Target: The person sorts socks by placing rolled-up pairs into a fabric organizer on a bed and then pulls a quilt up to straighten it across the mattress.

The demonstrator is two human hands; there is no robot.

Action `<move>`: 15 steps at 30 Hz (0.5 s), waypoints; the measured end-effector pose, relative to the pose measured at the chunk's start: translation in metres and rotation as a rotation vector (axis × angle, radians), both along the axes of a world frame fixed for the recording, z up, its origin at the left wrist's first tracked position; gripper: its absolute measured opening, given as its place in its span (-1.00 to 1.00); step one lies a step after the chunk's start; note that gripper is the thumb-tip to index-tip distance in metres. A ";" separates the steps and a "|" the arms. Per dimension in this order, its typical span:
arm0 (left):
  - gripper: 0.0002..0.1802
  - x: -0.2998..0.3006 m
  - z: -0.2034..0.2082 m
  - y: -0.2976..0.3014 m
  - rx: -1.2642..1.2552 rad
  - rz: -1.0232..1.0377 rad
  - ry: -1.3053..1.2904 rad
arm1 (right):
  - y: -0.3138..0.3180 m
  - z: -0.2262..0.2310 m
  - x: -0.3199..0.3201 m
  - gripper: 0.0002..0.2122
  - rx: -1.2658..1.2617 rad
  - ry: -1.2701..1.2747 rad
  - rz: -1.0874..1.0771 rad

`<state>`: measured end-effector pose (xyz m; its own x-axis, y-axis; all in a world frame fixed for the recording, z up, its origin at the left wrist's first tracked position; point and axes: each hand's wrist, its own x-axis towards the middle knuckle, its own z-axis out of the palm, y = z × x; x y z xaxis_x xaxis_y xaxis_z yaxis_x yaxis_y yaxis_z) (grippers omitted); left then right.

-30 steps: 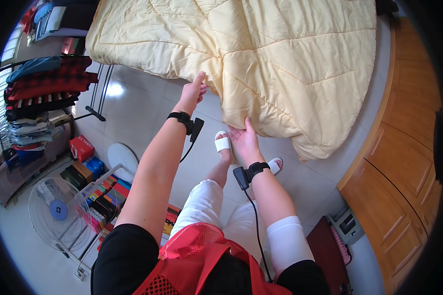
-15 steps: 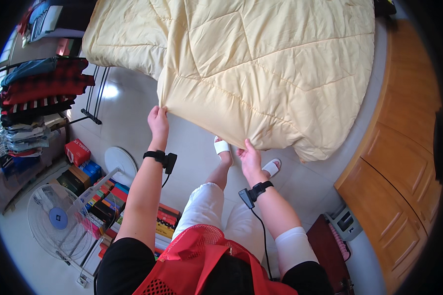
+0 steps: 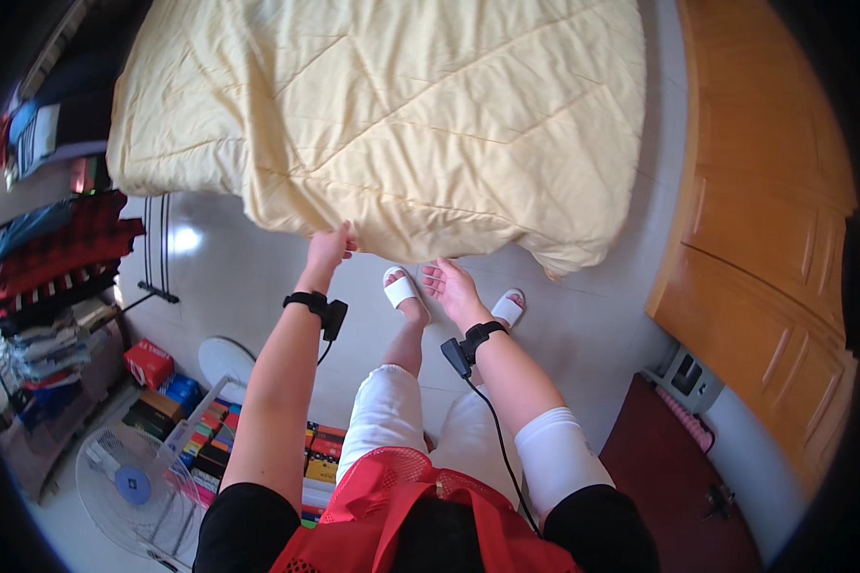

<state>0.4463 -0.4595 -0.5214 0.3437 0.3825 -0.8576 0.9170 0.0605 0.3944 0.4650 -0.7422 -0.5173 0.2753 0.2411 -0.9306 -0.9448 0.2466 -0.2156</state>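
A pale yellow quilted comforter [image 3: 401,124] covers the bed and hangs over its near edge. My left hand [image 3: 330,246] grips the comforter's lower edge near its corner. My right hand [image 3: 449,285] is open, palm up and fingers spread, just under the hanging edge, not holding it. Both wrists carry black bands with a small device. My feet in white slippers [image 3: 401,289] stand on the tiled floor below the edge.
A wooden wardrobe [image 3: 764,239] stands at the right. A rack of folded clothes [image 3: 48,277] is at the left. A white fan [image 3: 129,477], a basket of coloured boxes [image 3: 201,444] and a red box [image 3: 148,363] sit on the floor at lower left.
My left hand pulled the comforter's edge outward to the left, then came back toward the middle still gripping it. My right hand let go of the edge and opened.
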 end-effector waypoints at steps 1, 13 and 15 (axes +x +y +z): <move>-0.48 0.007 -0.001 -0.018 0.005 -0.055 -0.031 | -0.011 0.001 0.004 -0.79 -0.003 -0.007 -0.021; -0.58 0.085 0.001 -0.242 -0.095 -0.338 -0.277 | -0.237 -0.022 0.069 -0.60 -0.426 -0.139 -0.337; -0.55 0.089 -0.001 -0.275 -0.085 -0.354 -0.281 | -0.272 -0.025 0.081 -0.53 -0.430 -0.156 -0.270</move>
